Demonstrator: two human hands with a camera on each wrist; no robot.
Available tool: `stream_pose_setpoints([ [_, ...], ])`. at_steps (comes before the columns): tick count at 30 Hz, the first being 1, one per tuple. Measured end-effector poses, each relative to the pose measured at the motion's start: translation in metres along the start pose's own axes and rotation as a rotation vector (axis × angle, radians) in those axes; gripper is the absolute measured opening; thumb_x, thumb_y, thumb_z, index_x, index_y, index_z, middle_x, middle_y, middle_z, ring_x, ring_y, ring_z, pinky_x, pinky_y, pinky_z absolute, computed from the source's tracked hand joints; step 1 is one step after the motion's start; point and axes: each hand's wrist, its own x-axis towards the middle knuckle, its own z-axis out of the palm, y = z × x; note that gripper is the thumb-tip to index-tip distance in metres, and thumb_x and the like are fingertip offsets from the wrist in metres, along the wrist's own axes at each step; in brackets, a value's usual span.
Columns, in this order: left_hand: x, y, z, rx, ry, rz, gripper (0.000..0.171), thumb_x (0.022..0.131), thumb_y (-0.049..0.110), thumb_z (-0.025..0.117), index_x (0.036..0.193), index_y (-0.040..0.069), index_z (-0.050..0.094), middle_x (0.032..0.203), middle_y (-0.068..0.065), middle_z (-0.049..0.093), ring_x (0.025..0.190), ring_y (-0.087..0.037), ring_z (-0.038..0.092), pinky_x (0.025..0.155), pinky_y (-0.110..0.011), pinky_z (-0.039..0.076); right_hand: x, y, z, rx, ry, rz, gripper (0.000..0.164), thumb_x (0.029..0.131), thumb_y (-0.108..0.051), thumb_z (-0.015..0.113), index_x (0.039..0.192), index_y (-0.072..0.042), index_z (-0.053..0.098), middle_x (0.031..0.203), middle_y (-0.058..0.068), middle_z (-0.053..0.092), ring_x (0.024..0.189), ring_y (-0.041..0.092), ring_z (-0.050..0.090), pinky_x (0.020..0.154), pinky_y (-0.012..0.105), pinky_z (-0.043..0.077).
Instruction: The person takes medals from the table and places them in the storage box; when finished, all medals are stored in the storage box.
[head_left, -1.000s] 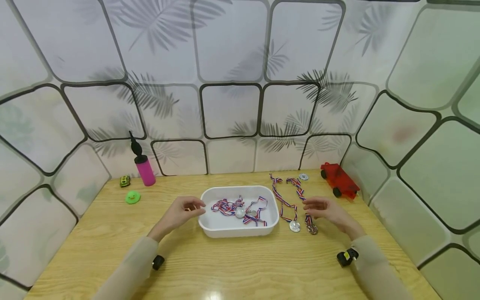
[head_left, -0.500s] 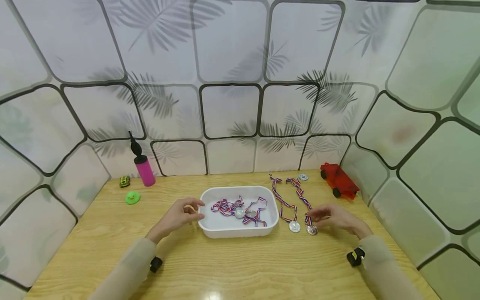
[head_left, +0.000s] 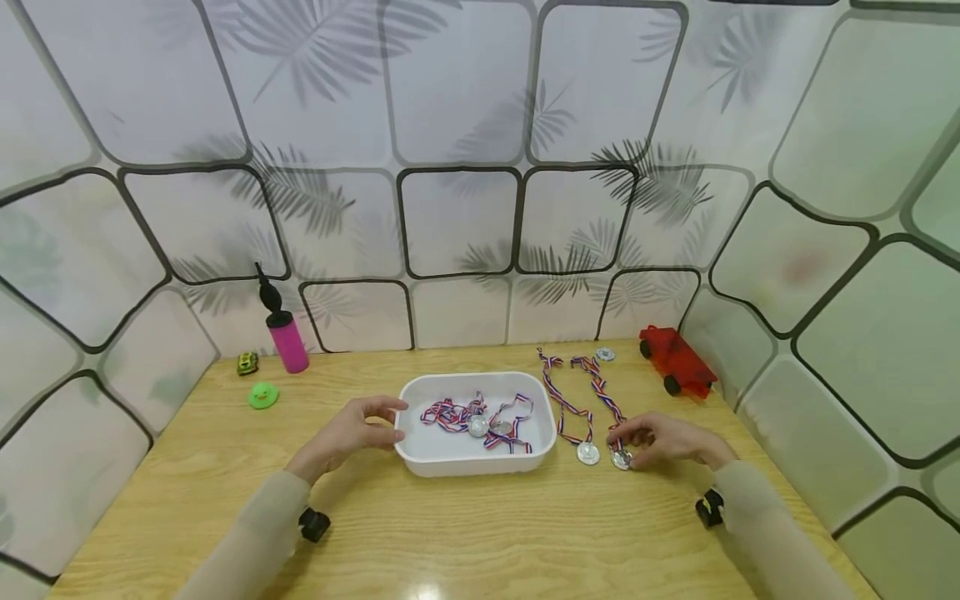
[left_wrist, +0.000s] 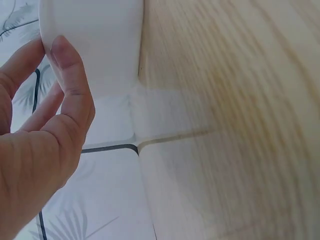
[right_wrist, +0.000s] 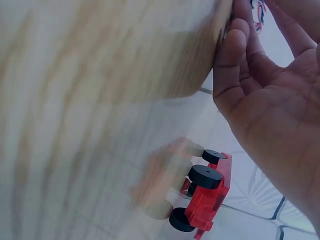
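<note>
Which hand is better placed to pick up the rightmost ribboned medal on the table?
Probably the right hand: it is right at that medal. The left hand is across the white tray, at its left end.

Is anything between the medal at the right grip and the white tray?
Yes: another medal and its ribbon lie on the table between the medal at the right grip and the tray. Lifting over them and the tray's rim would probably work.
</note>
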Motion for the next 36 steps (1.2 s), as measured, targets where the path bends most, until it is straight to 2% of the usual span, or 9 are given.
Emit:
stream_pose_setpoints([
  [3,-0.0001,0.0007,0.0002,0.001,0.004,-0.007,0.058,0.085,0.007,0.075,0.136,-0.006,0.050,0.118,-0.025,0.049,0.091,-0.019,0.061,0.080,-0.036,0.061,0.0021,-0.0003,0.0024,-0.033,-0.004,-0.019,0.045,0.081,-0.011,0.078,0.124,-0.010,0.067,0.108,0.007,0.060,0.086,0.013,0.047,0.069,0.020,0.041],
  [9,-0.0001,0.0005,-0.0002,0.006,0.006,-0.017,0.058,0.085,0.007,0.075,0.136,-0.005,0.050,0.117,-0.025,0.050,0.090,-0.018,0.060,0.080,-0.036,0.061,0.0039,0.0012,0.0068,-0.074,-0.005,-0.085,0.042,0.082,-0.017,0.078,0.123,-0.010,0.067,0.121,0.010,0.060,0.091,0.009,0.047,0.074,0.020,0.041],
  [14,-0.0006,-0.0004,-0.0013,-0.003,-0.007,-0.012,0.059,0.085,0.006,0.075,0.137,-0.006,0.049,0.115,-0.023,0.050,0.090,-0.018,0.060,0.083,-0.039,0.060,0.0057,0.0016,0.0085,-0.091,0.010,-0.117,0.036,0.081,-0.016,0.079,0.116,-0.011,0.070,0.101,0.004,0.061,0.082,0.009,0.047,0.067,0.020,0.042],
  [20,-0.0004,-0.0012,-0.0017,-0.012,-0.020,-0.004,0.060,0.085,0.007,0.075,0.137,-0.007,0.048,0.113,-0.022,0.050,0.089,-0.018,0.060,0.083,-0.038,0.060,0.0069,0.0003,0.0088,-0.094,0.021,-0.114,0.032,0.080,-0.015,0.080,0.109,-0.013,0.070,0.090,0.000,0.059,0.078,0.010,0.049,0.064,0.021,0.043],
  [27,-0.0004,-0.0009,-0.0018,-0.020,-0.022,-0.005,0.059,0.085,0.006,0.075,0.137,-0.007,0.048,0.112,-0.022,0.051,0.089,-0.018,0.060,0.084,-0.040,0.060,0.0058,-0.0028,0.0089,-0.071,0.032,-0.118,0.031,0.078,-0.011,0.081,0.106,-0.010,0.067,0.089,0.005,0.060,0.075,0.010,0.051,0.063,0.020,0.043],
  [36,-0.0019,0.0002,-0.0020,-0.014,-0.027,-0.005,0.059,0.086,0.007,0.074,0.137,-0.006,0.048,0.110,-0.018,0.051,0.089,-0.019,0.060,0.085,-0.041,0.060,0.0076,-0.0028,0.0081,-0.071,0.026,-0.099,0.034,0.081,-0.013,0.079,0.113,-0.007,0.069,0.092,0.003,0.063,0.073,0.003,0.051,0.062,0.019,0.046],
])
